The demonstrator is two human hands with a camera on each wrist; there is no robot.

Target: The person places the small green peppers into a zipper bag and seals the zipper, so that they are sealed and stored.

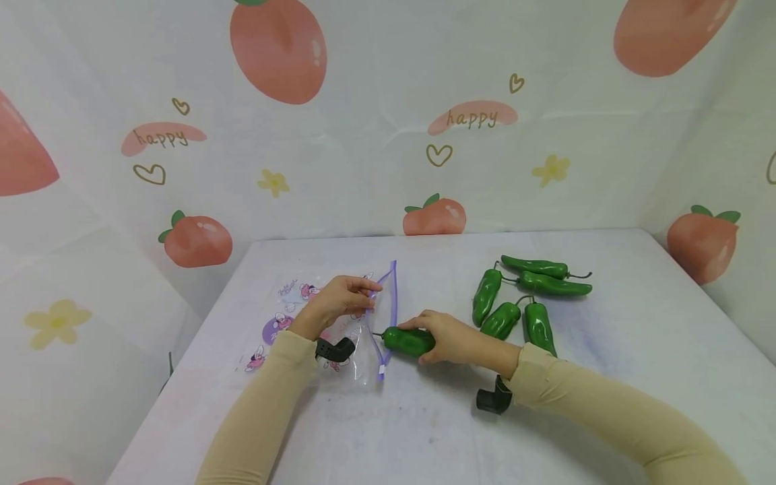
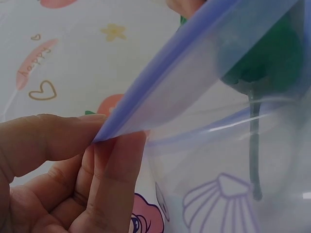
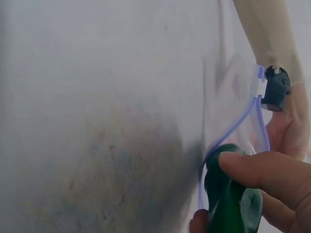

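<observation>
Your left hand (image 1: 338, 300), near the centre of the head view, pinches the purple rim (image 1: 395, 289) of a clear printed bag (image 1: 275, 330) — its mouth parted. Just right of it, your right hand (image 1: 450, 337) grips a green pepper (image 1: 405, 341) — its stem end at the bag's mouth. Five more green peppers (image 1: 487, 296) lie on the counter (image 1: 376, 438), right of centre in the frame.
</observation>
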